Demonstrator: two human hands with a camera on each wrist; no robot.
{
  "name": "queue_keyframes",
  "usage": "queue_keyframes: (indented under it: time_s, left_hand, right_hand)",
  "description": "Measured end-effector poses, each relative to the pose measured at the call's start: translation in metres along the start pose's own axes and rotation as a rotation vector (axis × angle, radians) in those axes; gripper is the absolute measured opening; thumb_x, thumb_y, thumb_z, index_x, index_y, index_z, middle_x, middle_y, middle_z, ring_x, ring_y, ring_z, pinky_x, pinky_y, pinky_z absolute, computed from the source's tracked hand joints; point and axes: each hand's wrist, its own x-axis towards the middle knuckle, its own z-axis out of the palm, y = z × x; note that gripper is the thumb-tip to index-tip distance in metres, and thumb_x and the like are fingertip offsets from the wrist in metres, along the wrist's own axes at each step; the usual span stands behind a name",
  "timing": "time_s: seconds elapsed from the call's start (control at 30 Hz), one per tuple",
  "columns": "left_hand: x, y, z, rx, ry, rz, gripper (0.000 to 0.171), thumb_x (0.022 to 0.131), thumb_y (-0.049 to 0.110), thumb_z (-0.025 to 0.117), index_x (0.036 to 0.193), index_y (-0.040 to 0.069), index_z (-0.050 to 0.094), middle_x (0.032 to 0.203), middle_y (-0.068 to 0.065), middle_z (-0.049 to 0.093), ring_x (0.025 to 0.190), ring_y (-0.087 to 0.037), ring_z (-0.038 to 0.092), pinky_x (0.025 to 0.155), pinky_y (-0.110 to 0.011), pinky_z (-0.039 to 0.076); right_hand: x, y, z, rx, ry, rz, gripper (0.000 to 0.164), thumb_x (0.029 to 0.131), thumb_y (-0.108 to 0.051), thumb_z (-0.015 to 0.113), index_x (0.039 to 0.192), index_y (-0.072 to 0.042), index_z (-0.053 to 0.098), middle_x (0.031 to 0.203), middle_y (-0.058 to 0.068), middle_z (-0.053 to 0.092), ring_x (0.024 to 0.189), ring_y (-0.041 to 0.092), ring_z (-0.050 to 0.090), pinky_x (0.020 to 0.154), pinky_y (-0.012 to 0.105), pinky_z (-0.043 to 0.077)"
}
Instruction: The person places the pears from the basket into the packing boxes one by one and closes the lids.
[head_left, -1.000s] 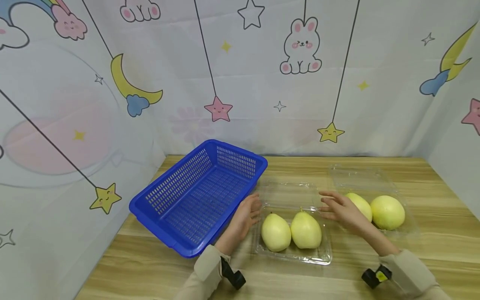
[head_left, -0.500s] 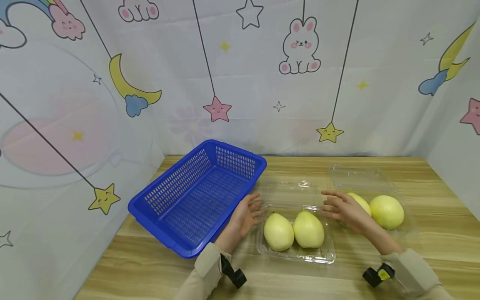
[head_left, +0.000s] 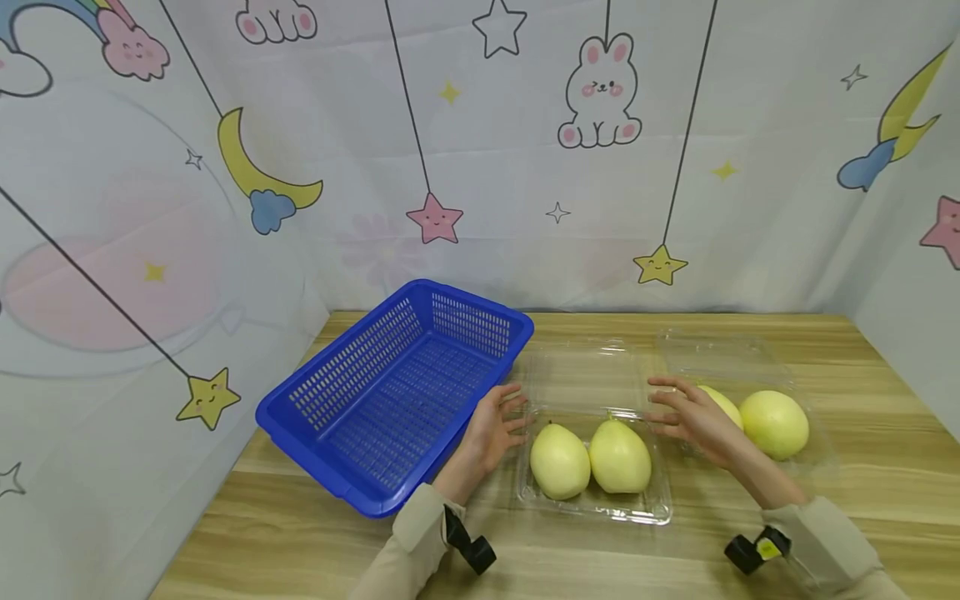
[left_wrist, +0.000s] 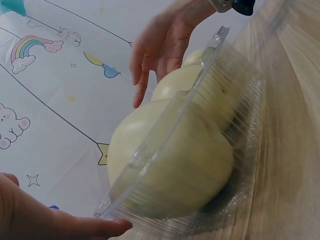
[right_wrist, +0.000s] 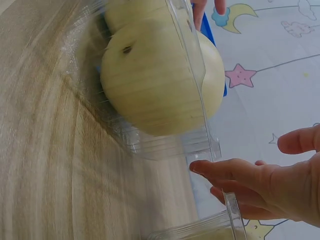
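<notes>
Two pale yellow pears, a left pear (head_left: 560, 462) and a right pear (head_left: 620, 457), sit side by side in a clear plastic clamshell box (head_left: 633, 514) on the table. Its lid (head_left: 581, 375) lies folded back toward the rear. My left hand (head_left: 491, 429) is at the box's left side with relaxed fingers; in the left wrist view a finger (left_wrist: 107, 227) is at the box's rim. My right hand (head_left: 693, 421), fingers loosely spread, is by the right side. In the right wrist view its fingertip (right_wrist: 200, 167) is close to the box corner; contact is unclear.
A blue slotted basket (head_left: 457, 446) stands left of the box, behind my left hand. To the right, a second open clear box (head_left: 821, 454) holds a pale yellow fruit (head_left: 775, 425) and another partly hidden by my right hand. A printed curtain (head_left: 510, 167) hangs behind the wooden table (head_left: 300, 533).
The near box with its pears has shifted slightly right. Its lid has tipped farther back. Both hands have moved slightly right too, with fingers still loose.
</notes>
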Motion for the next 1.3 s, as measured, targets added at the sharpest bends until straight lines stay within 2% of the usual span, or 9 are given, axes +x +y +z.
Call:
queue_keyframes:
  time_s: [0.2,0.3,0.43,0.57,0.73,0.9,1.0,1.17,1.3]
  left_hand:
    - [0.0,0.0,0.0,-0.013,-0.007,0.016,0.054,0.094,0.025,0.022,0.139,-0.003,0.015,0.143,-0.028,0.021,0.125,-0.053,0.027,0.102,-0.063,0.019]
    - [0.0,-0.001,0.0,-0.012,-0.01,0.018,0.054,0.094,0.025,0.022,0.139,-0.003,0.014,0.143,-0.028,0.02,0.125,-0.052,0.026,0.102,-0.062,0.019]
    - [0.001,0.0,0.0,-0.008,-0.007,0.015,0.056,0.094,0.027,0.026,0.139,-0.002,0.012,0.143,-0.027,0.021,0.126,-0.05,0.028,0.103,-0.061,0.02]
    - [0.003,0.001,0.0,-0.008,0.006,0.01,0.057,0.093,0.028,0.029,0.14,-0.001,0.011,0.143,-0.025,0.023,0.125,-0.048,0.03,0.103,-0.059,0.021]
    - [0.005,0.001,-0.001,-0.013,0.01,0.013,0.057,0.094,0.028,0.028,0.141,0.002,0.01,0.143,-0.024,0.025,0.125,-0.049,0.031,0.103,-0.06,0.021]
    - [0.004,-0.001,0.0,-0.026,0.012,0.016,0.057,0.094,0.032,0.027,0.143,0.008,0.011,0.143,-0.023,0.025,0.125,-0.049,0.03,0.102,-0.062,0.02]
    - [0.002,-0.002,0.0,-0.018,0.014,0.021,0.055,0.095,0.034,0.025,0.144,0.013,0.012,0.142,-0.022,0.025,0.123,-0.048,0.033,0.1,-0.061,0.024]
    - [0.001,-0.004,-0.001,0.017,-0.002,0.041,0.05,0.095,0.037,0.02,0.144,0.026,0.015,0.138,-0.021,0.024,0.12,-0.045,0.036,0.092,-0.051,0.034]
    - [0.001,-0.004,-0.001,0.016,-0.023,0.058,0.048,0.095,0.038,0.019,0.143,0.032,0.016,0.137,-0.023,0.021,0.121,-0.047,0.032,0.095,-0.058,0.029]
  right_hand:
    - [0.001,0.001,0.005,-0.005,0.066,0.002,0.052,0.097,-0.018,0.026,0.136,0.007,0.001,0.133,0.04,0.01,0.098,0.022,0.057,0.081,0.024,0.049]
    - [0.0,0.0,0.008,-0.021,0.091,0.013,0.055,0.097,-0.019,0.027,0.138,0.003,-0.003,0.132,0.041,0.008,0.104,0.031,0.053,0.081,0.025,0.049]
    - [-0.002,-0.004,0.011,-0.042,0.105,0.034,0.062,0.097,-0.024,0.031,0.14,-0.004,-0.008,0.132,0.041,0.004,0.115,0.048,0.038,0.084,0.028,0.048]
    - [-0.003,-0.006,0.012,-0.04,0.106,0.038,0.066,0.097,-0.027,0.031,0.141,-0.007,-0.014,0.134,0.041,0.001,0.119,0.055,0.029,0.084,0.028,0.047]
    - [0.0,-0.004,0.011,-0.011,0.115,0.026,0.063,0.098,-0.026,0.026,0.141,-0.007,-0.016,0.135,0.037,0.006,0.116,0.046,0.039,0.081,0.025,0.047]
    - [0.003,-0.004,0.011,0.029,0.107,0.006,0.062,0.097,-0.032,0.021,0.141,-0.008,-0.017,0.128,0.027,0.015,0.115,0.046,0.04,0.089,0.038,0.043]
    - [0.003,-0.003,0.011,0.045,0.096,-0.008,0.06,0.097,-0.036,0.019,0.142,-0.013,-0.014,0.123,0.023,0.017,0.117,0.052,0.034,0.091,0.043,0.04]
    - [0.003,-0.003,0.013,0.053,0.076,-0.044,0.053,0.097,-0.037,0.016,0.144,-0.025,-0.005,0.119,0.021,0.016,0.113,0.052,0.032,0.087,0.038,0.039]
    - [0.004,-0.003,0.013,0.065,0.064,-0.08,0.048,0.097,-0.038,0.016,0.141,-0.033,0.0,0.125,0.029,0.011,0.109,0.044,0.041,0.088,0.041,0.039]
